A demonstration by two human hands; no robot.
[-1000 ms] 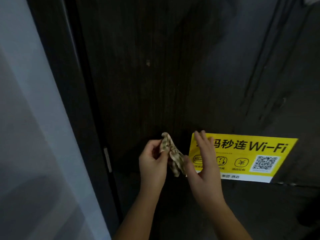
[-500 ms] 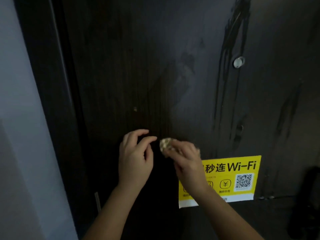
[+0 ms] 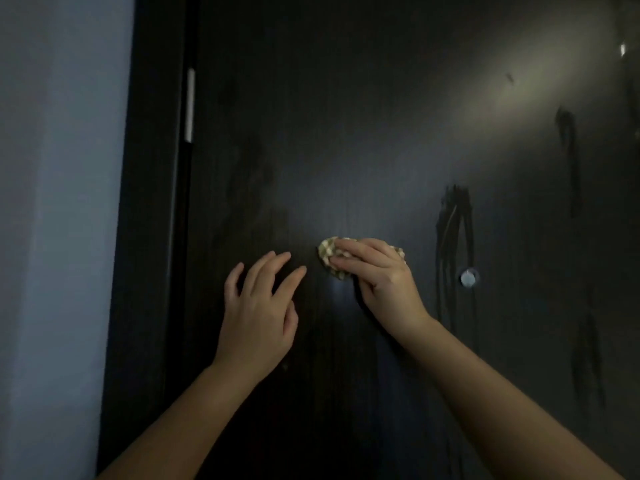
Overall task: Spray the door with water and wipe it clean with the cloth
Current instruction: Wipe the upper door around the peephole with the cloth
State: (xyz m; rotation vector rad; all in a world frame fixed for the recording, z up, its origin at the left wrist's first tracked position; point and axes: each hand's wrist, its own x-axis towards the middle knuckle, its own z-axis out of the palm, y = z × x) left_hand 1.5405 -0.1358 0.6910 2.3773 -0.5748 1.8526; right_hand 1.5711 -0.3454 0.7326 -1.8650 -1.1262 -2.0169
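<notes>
Head view: a crumpled cloth is pressed against the dark door by the right hand, fingers curled over it; the left hand is held beside it, fingers spread, holding nothing; wet streaks are seen near a peephole.

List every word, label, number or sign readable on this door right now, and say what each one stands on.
None: no readable text shows in the head view.
The dark door bears only wet streaks, a round peephole and a pale strip at its left edge, none lettered.
The cloth under the right hand shows a pattern, no words.
The left hand covers nothing legible.
</notes>
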